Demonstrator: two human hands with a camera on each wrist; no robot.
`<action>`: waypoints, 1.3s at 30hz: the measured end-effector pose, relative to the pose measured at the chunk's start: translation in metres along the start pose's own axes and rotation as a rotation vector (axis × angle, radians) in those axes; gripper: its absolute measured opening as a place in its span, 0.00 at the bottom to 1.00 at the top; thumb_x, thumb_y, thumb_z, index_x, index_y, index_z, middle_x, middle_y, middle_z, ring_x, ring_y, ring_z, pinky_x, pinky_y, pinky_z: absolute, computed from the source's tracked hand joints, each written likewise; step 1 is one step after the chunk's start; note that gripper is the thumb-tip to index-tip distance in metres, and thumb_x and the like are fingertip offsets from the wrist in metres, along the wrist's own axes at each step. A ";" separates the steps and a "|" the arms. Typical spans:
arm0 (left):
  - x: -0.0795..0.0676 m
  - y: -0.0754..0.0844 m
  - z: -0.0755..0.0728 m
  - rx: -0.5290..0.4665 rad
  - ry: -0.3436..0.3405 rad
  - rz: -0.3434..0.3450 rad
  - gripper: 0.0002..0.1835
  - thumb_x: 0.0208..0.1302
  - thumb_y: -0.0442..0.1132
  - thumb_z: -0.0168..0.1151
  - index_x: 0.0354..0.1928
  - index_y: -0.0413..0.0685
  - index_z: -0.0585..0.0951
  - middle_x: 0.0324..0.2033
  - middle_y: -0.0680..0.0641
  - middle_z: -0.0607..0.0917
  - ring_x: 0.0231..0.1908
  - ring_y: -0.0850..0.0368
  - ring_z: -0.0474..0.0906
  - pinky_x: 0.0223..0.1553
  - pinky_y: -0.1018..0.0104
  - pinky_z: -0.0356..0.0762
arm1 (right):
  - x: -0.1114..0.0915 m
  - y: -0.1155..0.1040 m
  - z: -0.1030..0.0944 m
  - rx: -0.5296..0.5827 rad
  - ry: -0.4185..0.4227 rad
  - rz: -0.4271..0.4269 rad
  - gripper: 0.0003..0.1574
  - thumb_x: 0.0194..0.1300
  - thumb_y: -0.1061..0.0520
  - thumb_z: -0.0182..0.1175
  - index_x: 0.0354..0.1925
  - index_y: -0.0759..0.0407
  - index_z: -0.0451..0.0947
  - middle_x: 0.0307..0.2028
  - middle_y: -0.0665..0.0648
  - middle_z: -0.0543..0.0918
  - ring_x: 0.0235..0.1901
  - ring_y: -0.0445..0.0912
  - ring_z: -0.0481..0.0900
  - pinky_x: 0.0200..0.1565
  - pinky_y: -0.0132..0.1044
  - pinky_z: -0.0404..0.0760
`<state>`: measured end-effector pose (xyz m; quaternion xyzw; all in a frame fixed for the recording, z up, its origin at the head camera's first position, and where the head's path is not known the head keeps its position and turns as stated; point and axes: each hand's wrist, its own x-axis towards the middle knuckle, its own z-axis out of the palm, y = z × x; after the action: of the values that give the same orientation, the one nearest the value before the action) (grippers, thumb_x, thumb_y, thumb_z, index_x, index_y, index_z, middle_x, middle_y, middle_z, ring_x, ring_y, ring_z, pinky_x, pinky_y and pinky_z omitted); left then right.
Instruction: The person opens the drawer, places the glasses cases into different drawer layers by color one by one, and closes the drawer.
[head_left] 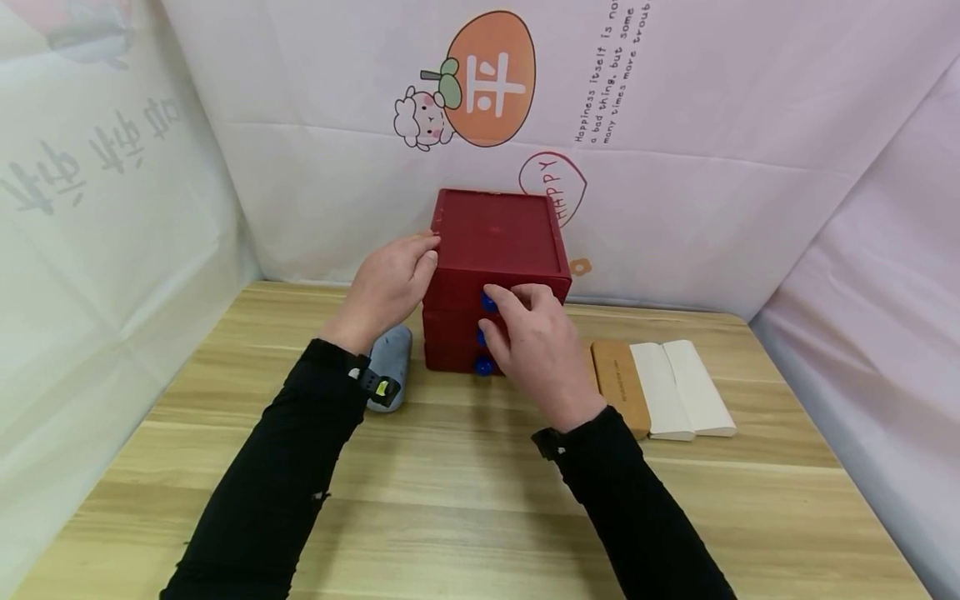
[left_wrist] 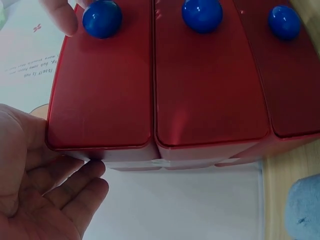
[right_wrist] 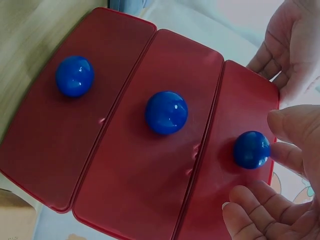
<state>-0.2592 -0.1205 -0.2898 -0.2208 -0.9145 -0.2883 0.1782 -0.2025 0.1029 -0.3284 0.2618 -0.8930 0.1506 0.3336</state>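
A dark red three-drawer box stands on the table, with one round blue knob on each drawer front. My left hand rests against the box's left side near its top edge, fingers fairly straight in the left wrist view. At the front, my right hand is at the top drawer's knob. One of its fingertips meets or nearly meets that knob, while the thumb and other fingers stand apart from it. The middle knob and bottom knob are untouched. All the drawers look closed.
A grey-blue oval case lies left of the box, partly behind the left wrist. To the right are a brown case and a white folded flap or booklet. Printed white cloth hangs behind the wooden table.
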 end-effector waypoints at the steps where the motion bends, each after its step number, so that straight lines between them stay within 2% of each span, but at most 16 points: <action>1: 0.000 0.000 0.000 -0.006 0.006 -0.004 0.25 0.76 0.46 0.40 0.66 0.41 0.74 0.66 0.43 0.73 0.67 0.53 0.66 0.67 0.56 0.64 | 0.000 0.000 0.001 0.004 -0.003 0.000 0.29 0.67 0.45 0.58 0.62 0.54 0.76 0.50 0.65 0.77 0.46 0.52 0.75 0.42 0.45 0.84; 6: 0.001 0.003 0.001 -0.027 0.034 -0.037 0.24 0.75 0.44 0.42 0.64 0.42 0.76 0.64 0.45 0.76 0.65 0.54 0.68 0.64 0.57 0.69 | 0.001 -0.002 0.005 0.018 -0.006 0.001 0.27 0.67 0.46 0.59 0.61 0.54 0.77 0.49 0.64 0.77 0.46 0.52 0.75 0.39 0.43 0.83; 8: 0.001 0.004 0.001 -0.035 0.046 -0.055 0.24 0.74 0.44 0.43 0.64 0.43 0.77 0.63 0.45 0.77 0.63 0.53 0.71 0.55 0.59 0.76 | 0.001 -0.003 0.006 0.016 -0.004 0.000 0.27 0.67 0.47 0.60 0.61 0.54 0.78 0.48 0.64 0.77 0.45 0.51 0.75 0.38 0.43 0.83; 10: 0.001 0.005 0.001 -0.048 0.056 -0.074 0.23 0.73 0.43 0.43 0.63 0.44 0.77 0.62 0.45 0.78 0.53 0.54 0.78 0.39 0.61 0.78 | 0.001 -0.004 0.007 0.010 -0.002 -0.001 0.26 0.67 0.47 0.60 0.60 0.54 0.78 0.47 0.63 0.77 0.45 0.51 0.75 0.38 0.43 0.83; 11: 0.001 0.006 0.002 -0.053 0.062 -0.082 0.23 0.73 0.43 0.43 0.63 0.44 0.78 0.62 0.46 0.78 0.45 0.54 0.80 0.31 0.61 0.75 | 0.001 -0.004 0.007 0.007 -0.001 -0.001 0.26 0.67 0.48 0.60 0.60 0.54 0.78 0.47 0.63 0.77 0.45 0.51 0.75 0.38 0.43 0.83; 13: 0.002 0.007 0.002 -0.061 0.071 -0.092 0.23 0.72 0.43 0.43 0.62 0.45 0.78 0.61 0.46 0.79 0.30 0.54 0.77 0.21 0.60 0.66 | 0.002 -0.004 0.007 0.004 0.000 0.000 0.25 0.67 0.48 0.60 0.60 0.55 0.78 0.46 0.63 0.77 0.45 0.51 0.75 0.38 0.42 0.83; 15: 0.002 0.008 0.002 -0.070 0.077 -0.104 0.23 0.72 0.42 0.43 0.62 0.46 0.79 0.60 0.47 0.79 0.20 0.53 0.69 0.17 0.61 0.61 | 0.002 -0.005 0.007 0.003 0.001 0.002 0.25 0.67 0.49 0.60 0.59 0.55 0.78 0.46 0.63 0.77 0.44 0.50 0.75 0.37 0.42 0.83; 21: 0.003 0.009 0.002 -0.085 0.086 -0.131 0.23 0.71 0.42 0.44 0.61 0.46 0.79 0.59 0.49 0.80 0.13 0.51 0.63 0.15 0.63 0.56 | 0.003 -0.006 0.006 0.006 0.009 0.002 0.22 0.67 0.52 0.60 0.58 0.57 0.79 0.45 0.64 0.77 0.42 0.50 0.77 0.34 0.40 0.83; 39: 0.002 0.018 -0.003 -0.080 0.041 -0.171 0.23 0.70 0.41 0.43 0.62 0.47 0.79 0.58 0.48 0.81 0.11 0.50 0.61 0.13 0.64 0.56 | -0.004 -0.009 -0.004 0.004 0.007 -0.025 0.17 0.65 0.54 0.63 0.52 0.54 0.79 0.39 0.62 0.76 0.28 0.46 0.74 0.23 0.35 0.77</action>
<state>-0.2514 -0.1083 -0.2788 -0.1429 -0.9141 -0.3429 0.1626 -0.1925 0.0984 -0.3277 0.2731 -0.8882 0.1493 0.3379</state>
